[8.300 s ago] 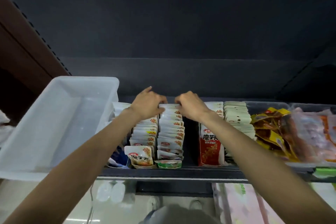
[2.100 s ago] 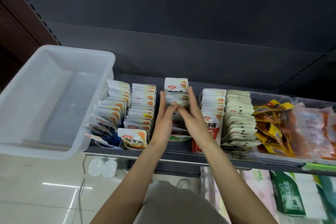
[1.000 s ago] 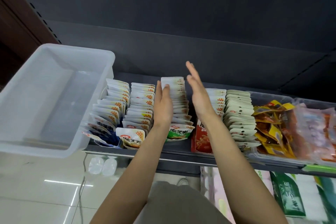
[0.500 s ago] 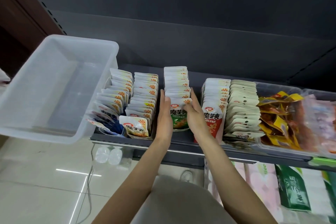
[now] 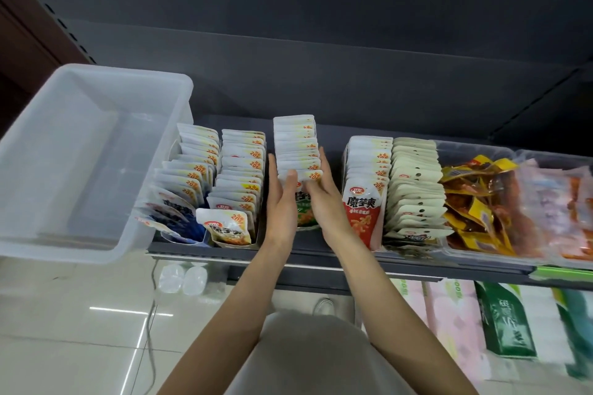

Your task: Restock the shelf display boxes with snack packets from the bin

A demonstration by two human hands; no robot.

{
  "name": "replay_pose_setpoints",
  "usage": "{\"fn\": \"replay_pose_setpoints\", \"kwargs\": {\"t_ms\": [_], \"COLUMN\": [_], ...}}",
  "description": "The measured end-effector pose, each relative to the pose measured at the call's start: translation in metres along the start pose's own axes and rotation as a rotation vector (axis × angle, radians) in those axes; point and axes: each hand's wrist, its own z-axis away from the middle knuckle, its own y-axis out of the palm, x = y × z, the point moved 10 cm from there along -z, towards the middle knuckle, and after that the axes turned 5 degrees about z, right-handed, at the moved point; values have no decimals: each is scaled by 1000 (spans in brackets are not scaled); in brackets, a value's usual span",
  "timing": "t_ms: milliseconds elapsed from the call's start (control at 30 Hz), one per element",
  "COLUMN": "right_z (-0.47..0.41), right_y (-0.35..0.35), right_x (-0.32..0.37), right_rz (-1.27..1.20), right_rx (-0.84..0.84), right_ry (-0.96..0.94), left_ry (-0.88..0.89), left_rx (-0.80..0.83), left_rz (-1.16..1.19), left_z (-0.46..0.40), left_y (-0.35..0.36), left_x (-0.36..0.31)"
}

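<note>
Both hands flank green packet row (image 5: 296, 151); left hand (image 5: 282, 202) | right hand (image 5: 324, 202); fingers straight

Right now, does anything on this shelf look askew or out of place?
Yes. The leftmost row of packets fans out, leaning left against the plastic bin, unlike the straight row beside it. The bin overhangs the shelf edge. The middle row, between both hands, stands taller than its neighbours.
</note>
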Motion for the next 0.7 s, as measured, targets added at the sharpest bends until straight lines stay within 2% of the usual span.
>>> {"fn": "replay_pose_setpoints", "kwargs": {"t_ms": [133, 367, 600, 700], "right_z": [15, 11, 24, 26], "right_y": [-2, -11, -12, -12], "right_x": [-2, -5, -5, -4], "right_rz": [80, 308, 93, 115], "right_rx": [-21, -145, -101, -119], "right_ry": [-47, -99, -60, -93], "left_ry": [22, 85, 16, -17], "left_rx": [42, 76, 87, 141], "left_rz": [-8, -182, -13, 23], "left_z": [-1, -2, -7, -9], "left_y": [-1, 3, -4, 4], "left_x": [1, -1, 1, 4]}}
